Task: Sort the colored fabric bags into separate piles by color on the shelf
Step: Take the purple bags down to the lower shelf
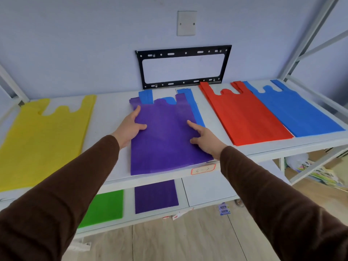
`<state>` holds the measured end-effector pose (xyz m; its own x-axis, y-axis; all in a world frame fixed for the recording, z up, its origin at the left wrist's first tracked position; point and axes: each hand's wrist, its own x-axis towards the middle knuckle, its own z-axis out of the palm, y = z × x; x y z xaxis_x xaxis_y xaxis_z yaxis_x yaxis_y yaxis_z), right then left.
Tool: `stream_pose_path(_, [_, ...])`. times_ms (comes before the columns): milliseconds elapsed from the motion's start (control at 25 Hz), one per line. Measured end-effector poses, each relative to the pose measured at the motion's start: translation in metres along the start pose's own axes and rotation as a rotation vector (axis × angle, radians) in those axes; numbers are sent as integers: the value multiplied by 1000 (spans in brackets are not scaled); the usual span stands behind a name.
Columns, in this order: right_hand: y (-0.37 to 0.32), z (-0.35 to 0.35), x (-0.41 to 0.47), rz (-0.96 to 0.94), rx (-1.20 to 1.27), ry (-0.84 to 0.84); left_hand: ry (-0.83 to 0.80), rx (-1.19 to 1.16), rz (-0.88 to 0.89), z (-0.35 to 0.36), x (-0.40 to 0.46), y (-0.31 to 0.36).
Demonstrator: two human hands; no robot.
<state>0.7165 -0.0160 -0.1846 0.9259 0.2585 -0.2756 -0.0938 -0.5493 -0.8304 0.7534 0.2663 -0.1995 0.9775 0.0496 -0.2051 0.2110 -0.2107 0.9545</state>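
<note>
A purple bag (165, 140) lies flat in the middle of the white shelf (111, 113), on top of a blue bag (194, 108) that shows along its right side and top. My left hand (130, 129) rests on the purple bag's left edge with fingers straight. My right hand (203, 138) presses on its right part, index finger stretched out. To the left lies a yellow pile (43, 140). On the right lie a red pile (244, 113) and a blue pile (295, 110). The lower shelf holds a green bag (105, 206) and another purple bag (156, 196).
A black metal bracket (183, 51) is fixed to the wall behind the shelf. White shelf posts (308, 34) rise at the right. A red-edged label (203, 168) sticks to the shelf's front edge. Papers and clutter (316, 172) lie low on the right, above a wooden floor.
</note>
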Motion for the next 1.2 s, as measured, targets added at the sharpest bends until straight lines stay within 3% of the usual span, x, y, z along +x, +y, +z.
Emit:
stream_pose_path(320, [6, 10, -95, -231, 101, 23, 92, 38, 271, 0, -109, 4])
stream_pose_path(560, [71, 33, -227, -362, 237, -54, 121, -25, 366, 37, -260, -34])
stream_pose_path(920, [218, 108, -347, -177, 154, -182, 109, 66, 45, 115, -422, -177])
stream_pose_path(1200, [263, 144, -323, 25, 256, -264, 1, 2, -178, 117, -389, -251])
